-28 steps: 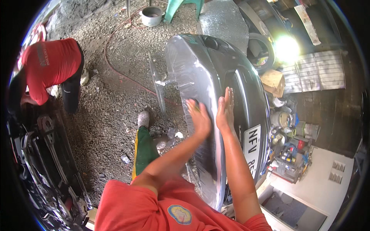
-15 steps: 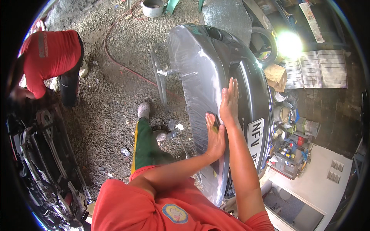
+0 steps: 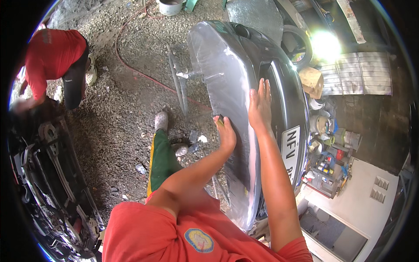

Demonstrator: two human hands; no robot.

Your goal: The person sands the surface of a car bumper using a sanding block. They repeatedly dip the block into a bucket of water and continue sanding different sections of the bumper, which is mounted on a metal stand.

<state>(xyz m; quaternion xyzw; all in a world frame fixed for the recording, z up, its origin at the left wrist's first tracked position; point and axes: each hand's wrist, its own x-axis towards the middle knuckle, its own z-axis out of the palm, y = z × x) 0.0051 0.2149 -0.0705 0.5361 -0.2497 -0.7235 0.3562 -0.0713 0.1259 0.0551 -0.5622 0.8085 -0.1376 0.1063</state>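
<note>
In front of me a grey car bumper (image 3: 231,96) rests on a metal stand (image 3: 179,83). Its near-left part is dull and dusty, with pale patches along a ridge; the other side is darker and glossier, with a white licence plate (image 3: 290,150). My left hand (image 3: 227,137) is at the bumper's left edge, closed on a small sanding pad (image 3: 221,122) that looks dark with a yellow-green side. The palm and fingers partly hide the pad. My right hand (image 3: 260,107) lies against the bumper's ridge with its fingers stretched out, holding nothing.
A co-worker in a red shirt (image 3: 54,54) bends over black car parts (image 3: 54,166) at the left. A red hose (image 3: 144,76) crosses the gravel. A white bucket (image 3: 170,7) stands at the far side. Tools and cans crowd a cart (image 3: 327,172) at the right.
My left hand has slid left with the pad, from beside the ridge to the bumper's left edge. My right hand stays on the ridge. The co-worker has shifted slightly.
</note>
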